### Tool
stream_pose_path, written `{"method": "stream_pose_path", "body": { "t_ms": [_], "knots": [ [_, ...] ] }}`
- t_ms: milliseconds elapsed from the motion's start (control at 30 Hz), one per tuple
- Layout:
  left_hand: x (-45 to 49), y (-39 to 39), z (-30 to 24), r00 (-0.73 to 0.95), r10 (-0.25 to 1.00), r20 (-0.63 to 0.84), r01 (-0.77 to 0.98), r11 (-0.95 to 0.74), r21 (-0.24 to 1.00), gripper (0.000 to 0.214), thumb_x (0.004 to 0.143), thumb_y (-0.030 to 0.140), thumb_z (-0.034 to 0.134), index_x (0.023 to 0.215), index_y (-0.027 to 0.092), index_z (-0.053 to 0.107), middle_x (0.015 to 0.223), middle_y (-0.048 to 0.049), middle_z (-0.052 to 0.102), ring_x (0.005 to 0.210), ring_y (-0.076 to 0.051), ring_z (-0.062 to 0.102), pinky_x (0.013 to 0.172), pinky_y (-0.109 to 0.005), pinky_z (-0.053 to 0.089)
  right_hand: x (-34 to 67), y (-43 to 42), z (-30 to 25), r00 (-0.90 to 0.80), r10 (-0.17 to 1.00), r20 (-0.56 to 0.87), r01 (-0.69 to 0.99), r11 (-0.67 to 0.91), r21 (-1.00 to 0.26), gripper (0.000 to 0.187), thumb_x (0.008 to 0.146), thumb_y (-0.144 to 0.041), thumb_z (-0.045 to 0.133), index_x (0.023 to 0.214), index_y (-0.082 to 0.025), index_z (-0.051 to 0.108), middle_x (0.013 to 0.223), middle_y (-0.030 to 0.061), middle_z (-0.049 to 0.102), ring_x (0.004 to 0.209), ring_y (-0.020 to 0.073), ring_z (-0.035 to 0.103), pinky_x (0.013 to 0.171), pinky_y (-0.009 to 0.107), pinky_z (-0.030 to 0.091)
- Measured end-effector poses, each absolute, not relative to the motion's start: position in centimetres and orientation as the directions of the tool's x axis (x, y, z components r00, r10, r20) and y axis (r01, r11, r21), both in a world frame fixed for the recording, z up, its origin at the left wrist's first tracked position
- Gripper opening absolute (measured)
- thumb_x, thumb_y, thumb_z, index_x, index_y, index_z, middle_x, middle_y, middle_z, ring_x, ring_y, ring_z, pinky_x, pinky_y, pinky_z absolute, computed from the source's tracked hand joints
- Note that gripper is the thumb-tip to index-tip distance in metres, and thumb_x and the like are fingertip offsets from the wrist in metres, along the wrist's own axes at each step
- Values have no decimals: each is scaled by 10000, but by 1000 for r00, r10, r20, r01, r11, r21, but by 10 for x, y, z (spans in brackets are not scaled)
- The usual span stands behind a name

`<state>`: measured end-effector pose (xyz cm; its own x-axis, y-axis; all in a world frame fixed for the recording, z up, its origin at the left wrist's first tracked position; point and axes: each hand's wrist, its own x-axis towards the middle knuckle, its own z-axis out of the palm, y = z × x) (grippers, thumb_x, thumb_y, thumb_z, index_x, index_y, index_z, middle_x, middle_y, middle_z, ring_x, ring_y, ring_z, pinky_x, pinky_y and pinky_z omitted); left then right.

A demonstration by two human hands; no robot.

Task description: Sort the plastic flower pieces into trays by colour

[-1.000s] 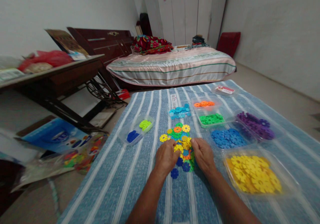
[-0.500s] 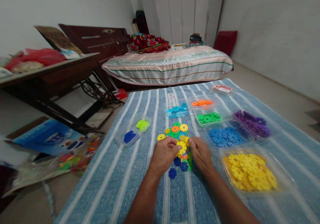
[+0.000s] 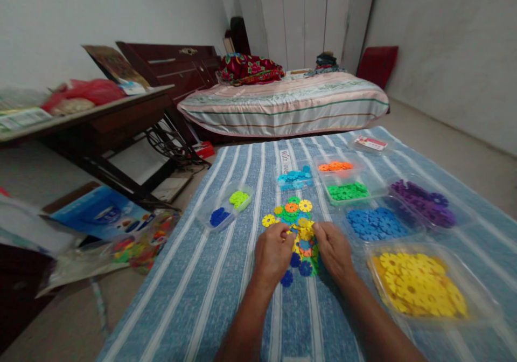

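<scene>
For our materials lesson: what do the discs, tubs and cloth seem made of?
Discs: probably plastic, fairly matt; thin, evenly coloured, notched edges. Tubs: likely plastic, slightly glossy; see-through, with pale rim highlights. Cloth: apparently woven fabric, dull; mottled blue, no shine.

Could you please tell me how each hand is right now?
Left hand: fingers curled near yellow discs; grip cannot be told.
Right hand: fingers curled beside yellow discs; grip cannot be told.

1 head-worn camera looks forward and down over nearby striped cloth (image 3: 202, 286) toward what seems a distant wardrobe (image 3: 305, 22).
</scene>
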<state>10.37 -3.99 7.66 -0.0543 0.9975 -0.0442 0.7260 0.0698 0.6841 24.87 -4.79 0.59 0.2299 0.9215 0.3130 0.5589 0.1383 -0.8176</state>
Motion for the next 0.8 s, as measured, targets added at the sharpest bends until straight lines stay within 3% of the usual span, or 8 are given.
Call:
{"method": "stream_pose_path", "body": {
  "t_ms": [133, 333, 500, 633, 800],
  "knots": [
    [64, -28, 68, -144, 986, -81, 879, 165, 447, 152, 800, 248, 594, 876, 160, 692, 878, -58, 692, 816, -174, 636, 721, -252, 439, 249, -47, 3, 222, 934, 279, 529, 125, -840, 431, 950, -445, 348, 723, -188, 610, 762, 46, 623, 738, 191, 541, 684, 290, 387],
    [63, -21, 59, -106, 987, -121, 926, 143, 350, 268, 786, 374, 635, 952, 168, 679, 969, -85, 686, 877, -192, 640, 720, -256, 427, 248, -48, 2, 218, 940, 262, 505, 121, -854, 434, 950, -466, 348, 693, -197, 571, 745, 40, 610, 736, 189, 532, 687, 293, 378],
    [64, -16, 52, -129, 981, -145, 893, 178, 413, 205, 728, 331, 683, 854, 173, 649, 857, -44, 685, 802, -171, 631, 655, -237, 409, 248, -48, 1, 219, 939, 265, 511, 122, -851, 438, 947, -475, 346, 694, -196, 569, 750, 43, 609, 735, 192, 531, 683, 298, 372],
    [62, -16, 45, -159, 978, -137, 822, 209, 531, 204, 665, 309, 710, 779, 188, 593, 657, 31, 609, 635, -137, 583, 563, -218, 380, 249, -48, -1, 217, 940, 264, 503, 124, -855, 436, 947, -475, 348, 721, -193, 593, 779, 50, 624, 756, 195, 540, 692, 299, 379],
    [60, -18, 42, -167, 978, -123, 704, 206, 680, 170, 632, 257, 683, 717, 186, 553, 565, 61, 539, 565, -115, 545, 538, -207, 385, 249, -47, -1, 210, 941, 267, 507, 129, -852, 431, 948, -468, 350, 707, -193, 579, 754, 39, 609, 742, 187, 536, 684, 289, 376]
  ]
}}
